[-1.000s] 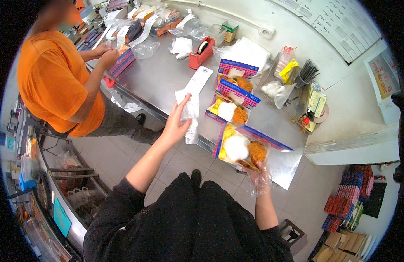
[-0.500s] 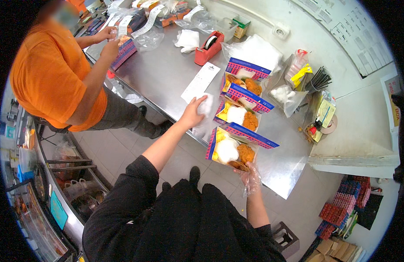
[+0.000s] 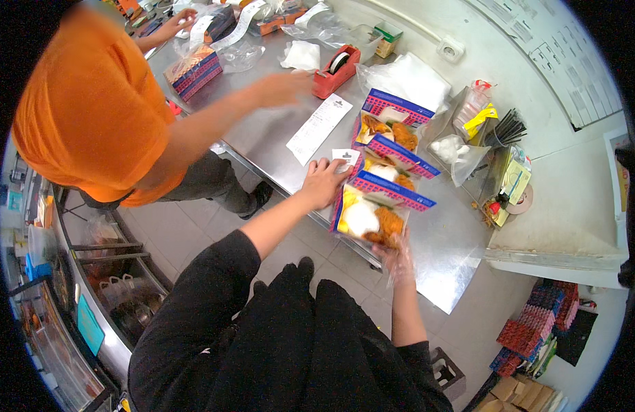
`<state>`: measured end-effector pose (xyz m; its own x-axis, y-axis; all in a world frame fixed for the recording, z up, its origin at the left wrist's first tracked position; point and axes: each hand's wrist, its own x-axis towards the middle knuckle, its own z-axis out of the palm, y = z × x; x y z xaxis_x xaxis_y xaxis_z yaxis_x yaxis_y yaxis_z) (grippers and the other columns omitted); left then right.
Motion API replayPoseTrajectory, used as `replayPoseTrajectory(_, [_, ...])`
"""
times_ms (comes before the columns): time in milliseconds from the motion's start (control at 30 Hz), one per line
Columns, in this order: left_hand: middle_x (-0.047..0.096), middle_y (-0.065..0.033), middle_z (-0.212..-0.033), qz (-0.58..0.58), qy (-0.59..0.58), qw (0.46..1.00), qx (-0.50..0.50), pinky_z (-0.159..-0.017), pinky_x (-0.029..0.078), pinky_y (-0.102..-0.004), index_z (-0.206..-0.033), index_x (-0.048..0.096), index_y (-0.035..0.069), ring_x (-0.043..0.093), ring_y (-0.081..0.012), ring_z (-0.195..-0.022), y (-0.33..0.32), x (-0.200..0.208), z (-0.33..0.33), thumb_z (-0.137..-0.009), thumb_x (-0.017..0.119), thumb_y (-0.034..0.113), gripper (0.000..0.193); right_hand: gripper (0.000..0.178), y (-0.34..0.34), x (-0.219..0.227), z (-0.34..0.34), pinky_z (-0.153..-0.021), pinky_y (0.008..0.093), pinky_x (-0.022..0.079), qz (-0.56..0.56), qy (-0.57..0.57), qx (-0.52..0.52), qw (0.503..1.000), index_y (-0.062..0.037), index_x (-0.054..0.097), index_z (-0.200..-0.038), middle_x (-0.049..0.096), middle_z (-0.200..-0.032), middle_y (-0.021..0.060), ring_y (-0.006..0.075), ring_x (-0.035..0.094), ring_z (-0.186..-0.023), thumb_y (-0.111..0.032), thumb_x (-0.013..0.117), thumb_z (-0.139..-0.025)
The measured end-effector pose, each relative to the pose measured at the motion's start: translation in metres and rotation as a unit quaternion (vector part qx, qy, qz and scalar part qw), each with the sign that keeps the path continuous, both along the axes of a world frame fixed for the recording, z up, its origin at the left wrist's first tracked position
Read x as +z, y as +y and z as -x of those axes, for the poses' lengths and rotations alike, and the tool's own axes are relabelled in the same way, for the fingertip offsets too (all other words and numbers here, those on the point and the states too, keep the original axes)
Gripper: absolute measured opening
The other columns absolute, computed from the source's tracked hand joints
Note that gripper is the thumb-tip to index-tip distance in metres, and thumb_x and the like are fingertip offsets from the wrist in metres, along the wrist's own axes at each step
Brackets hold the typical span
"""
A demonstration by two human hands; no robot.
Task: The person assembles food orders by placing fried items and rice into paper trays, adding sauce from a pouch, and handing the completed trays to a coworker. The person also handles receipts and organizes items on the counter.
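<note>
Right hand [image 3: 395, 260] grips front edge of nearest box [image 3: 395, 193].

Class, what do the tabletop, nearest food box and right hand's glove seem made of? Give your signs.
Tabletop: probably stainless steel, smooth and semi-glossy; grey with bright, blurred reflections.
Nearest food box: likely printed card, smooth; thin, flat panels with straight edges.
Glove on the right hand: apparently thin, shiny clear plastic; wrinkled, with skin showing through.

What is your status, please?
Left hand at receipt. Gloved right hand holding nearest fried-chicken box. Other person's hand near red tape dispenser, clear of box.
</note>
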<state>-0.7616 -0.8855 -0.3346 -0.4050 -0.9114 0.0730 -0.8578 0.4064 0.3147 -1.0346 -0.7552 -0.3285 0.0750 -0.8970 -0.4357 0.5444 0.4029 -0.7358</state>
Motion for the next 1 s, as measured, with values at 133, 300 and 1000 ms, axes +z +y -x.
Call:
replayPoseTrajectory(133, [0.044, -0.0033, -0.153, -0.167, 0.033, 0.985, -0.034, -0.102, 0.029, -0.0534, -0.148, 0.049, 0.028, 0.044, -0.0303, -0.128, -0.038, 0.012, 0.007, -0.091, 0.052, 0.018, 0.058, 0.07, -0.032, 0.007, 0.002, -0.077, 0.0432, 0.061, -0.034, 0.073, -0.083, 0.993, -0.0132, 0.033, -0.146, 0.051, -0.139, 0.0166, 0.0352, 0.058, -0.119, -0.032, 0.072, -0.091])
replayPoseTrajectory(300, [0.048, -0.0109, -0.152, -0.114, 0.278, 0.954, 0.019, -0.115, 0.031, -0.0505, -0.152, 0.045, 0.026, 0.045, -0.033, -0.138, -0.005, 0.0, -0.007, -0.088, 0.055, 0.009, 0.066, 0.05, -0.013, -0.007, -0.001, -0.098, 0.0485, 0.047, 0.103, 0.632, -0.2, 0.742, 0.0016, 0.049, -0.136, 0.051, -0.136, 0.0186, 0.0333, 0.048, -0.125, -0.031, 0.061, -0.099])
replayPoseTrajectory(1000, [0.046, -0.0125, -0.151, 0.052, 0.624, 0.777, 0.068, -0.113, 0.034, -0.046, -0.122, 0.071, 0.012, 0.042, -0.0297, -0.139, 0.529, 0.092, -0.474, -0.09, 0.068, 0.013, 0.031, 0.041, 0.169, -0.157, -0.635, -0.096, 0.0453, 0.049, 0.422, 0.464, 0.672, 0.393, -0.0018, 0.063, -0.123, 0.066, -0.111, 0.0187, 0.0358, 0.062, -0.11, -0.025, 0.065, -0.09])
